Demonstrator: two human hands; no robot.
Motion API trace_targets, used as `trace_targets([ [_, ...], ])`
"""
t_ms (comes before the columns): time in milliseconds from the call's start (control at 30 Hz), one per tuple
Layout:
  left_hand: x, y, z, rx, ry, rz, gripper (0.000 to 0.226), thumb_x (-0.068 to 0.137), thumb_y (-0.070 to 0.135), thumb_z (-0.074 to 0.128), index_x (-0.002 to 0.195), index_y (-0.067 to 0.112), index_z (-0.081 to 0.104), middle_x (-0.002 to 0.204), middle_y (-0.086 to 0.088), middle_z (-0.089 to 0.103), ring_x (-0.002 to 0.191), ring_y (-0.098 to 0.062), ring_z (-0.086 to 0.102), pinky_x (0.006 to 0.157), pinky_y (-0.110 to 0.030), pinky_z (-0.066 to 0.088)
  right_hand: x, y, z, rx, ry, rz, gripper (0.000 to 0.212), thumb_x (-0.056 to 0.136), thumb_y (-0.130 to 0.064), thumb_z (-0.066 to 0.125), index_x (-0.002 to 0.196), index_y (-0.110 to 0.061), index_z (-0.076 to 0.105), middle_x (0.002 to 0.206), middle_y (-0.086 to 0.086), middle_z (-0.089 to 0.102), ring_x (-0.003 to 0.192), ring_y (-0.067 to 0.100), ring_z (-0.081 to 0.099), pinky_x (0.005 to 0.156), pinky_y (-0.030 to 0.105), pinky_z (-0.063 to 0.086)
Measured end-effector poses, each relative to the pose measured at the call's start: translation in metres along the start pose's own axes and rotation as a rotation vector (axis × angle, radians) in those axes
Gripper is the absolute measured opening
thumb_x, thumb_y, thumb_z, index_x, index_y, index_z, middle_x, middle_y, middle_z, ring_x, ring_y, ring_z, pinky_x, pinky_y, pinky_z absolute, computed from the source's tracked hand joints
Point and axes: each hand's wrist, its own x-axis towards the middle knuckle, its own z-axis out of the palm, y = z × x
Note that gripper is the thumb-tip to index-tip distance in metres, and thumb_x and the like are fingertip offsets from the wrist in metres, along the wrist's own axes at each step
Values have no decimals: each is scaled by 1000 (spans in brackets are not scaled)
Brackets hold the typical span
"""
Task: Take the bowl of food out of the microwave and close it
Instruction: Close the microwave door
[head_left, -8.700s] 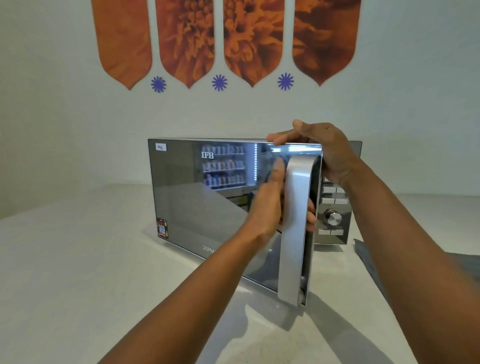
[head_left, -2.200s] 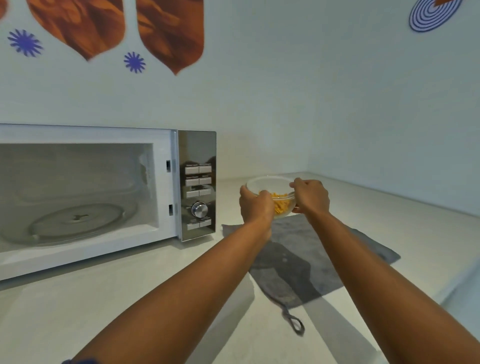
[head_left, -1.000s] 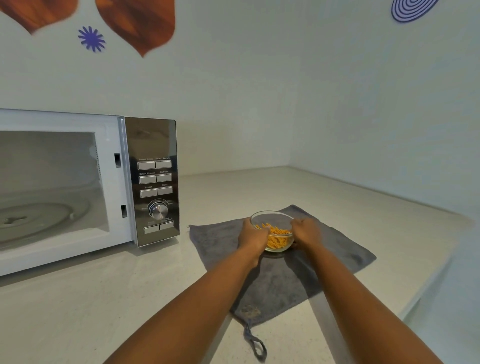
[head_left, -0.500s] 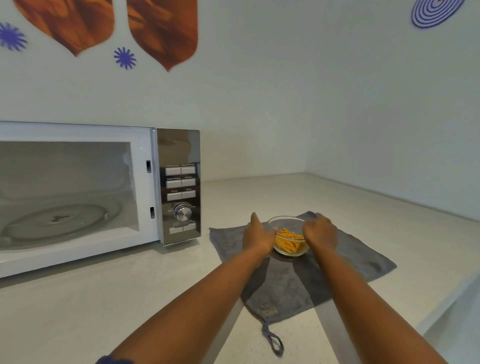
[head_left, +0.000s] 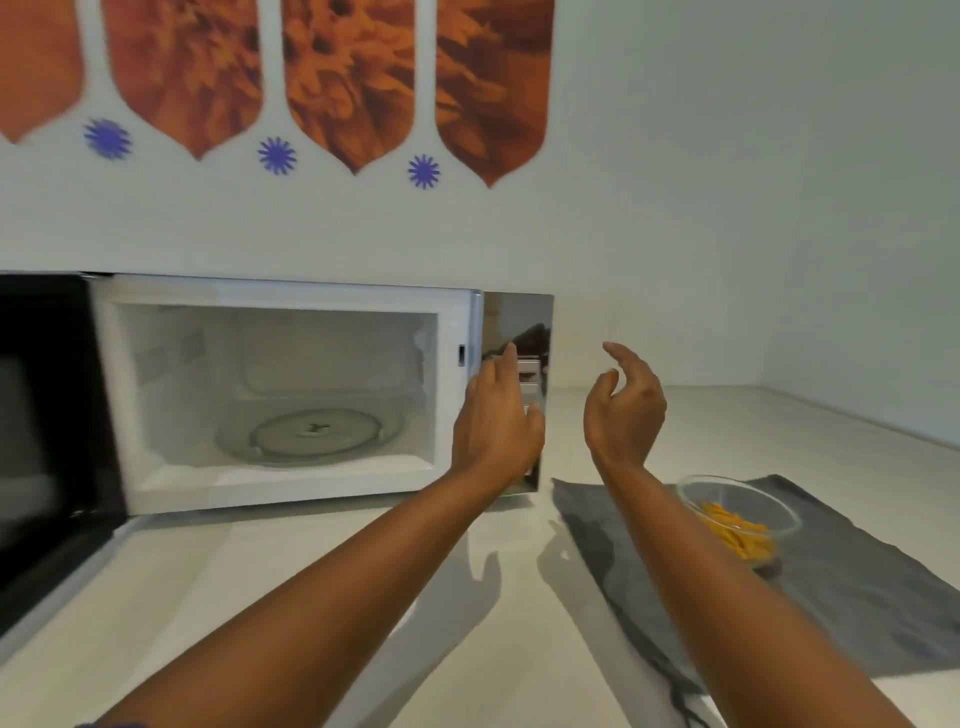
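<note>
The glass bowl of orange food (head_left: 737, 514) sits on the grey cloth (head_left: 857, 587) to the right of the microwave (head_left: 280, 400), well clear of the cavity, so the carrying part looks done and the step in hand is the door. That door (head_left: 47, 447) stands swung wide at the far left, dark inner face toward us, its lower edge reaching out over the surface (head_left: 270, 587). The left hand (head_left: 496, 426) hangs in front of the mirrored control panel (head_left: 519, 332), grip loose and holding nothing; the right hand (head_left: 623, 410) floats just right of the panel, fingers curled but its grip empty as well. To do this well, I'd send the left hand across to the door's free edge and swing it in one smooth arc until the latch side meets the frame, pressing flat rather than slapping. The glass turntable (head_left: 311, 434) lies bare inside, so nothing blocks the closing. There's open surface in front of the cavity for the sweep; the thing to mind is the right forearm, which passes just beside the bowl's rim.
</note>
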Motion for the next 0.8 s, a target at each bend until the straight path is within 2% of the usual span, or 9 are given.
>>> trace_targets([
  [67,-1,-9,-31,124,97,64,67,89,21,52,146,13,18,148,-11,34,136,-25,33,105,-35,38,-8,-22,20,62,-20,-57,34,88,-3,43,115,-13,61,120,11,66,112,25,57,88,21,37],
  [133,-4,-20,-62,244,157,86,69,89,21,51,147,9,15,149,-13,33,138,-26,28,109,-34,33,-19,-45,39,130,-49,-105,34,86,-2,44,113,-12,62,116,12,67,109,26,59,85,22,39],
  [233,-12,-34,-107,408,245,42,73,89,22,51,148,9,10,154,-14,23,144,-28,14,115,-36,23,-36,-79,64,246,-99,-162,36,84,2,43,111,-9,64,112,12,69,105,27,60,84,19,39],
  [333,-22,-42,-154,570,325,-22,73,89,24,50,148,8,10,155,-17,20,144,-30,11,117,-39,18,-55,-114,85,376,-146,-169,38,81,4,41,108,-9,65,112,11,69,107,26,60,87,15,36],
  [500,-40,-45,-227,837,378,-193,61,89,23,48,142,3,25,145,-20,35,137,-34,27,115,-50,21,-92,-171,103,576,-291,-209,37,80,2,42,108,-9,65,112,10,69,109,24,59,90,15,37],
  [600,-55,-44,-264,962,383,-335,41,88,21,49,123,0,46,127,-21,51,123,-38,43,109,-54,25,-115,-207,104,698,-398,-250,35,80,-3,44,108,-10,65,113,8,69,109,22,59,93,20,39],
  [700,-70,-43,-289,1050,370,-448,33,89,20,49,115,0,51,122,-20,55,120,-38,45,109,-54,24,-135,-239,101,770,-510,-324,35,81,-9,44,110,-12,64,115,6,68,111,18,57,91,12,35],
  [800,-85,-42,-304,1115,367,-522,30,90,18,48,114,0,54,123,-20,55,121,-38,45,111,-54,21,-152,-266,95,831,-619,-389,34,83,-10,46,113,-13,62,118,5,67,112,18,56,90,14,35],
])
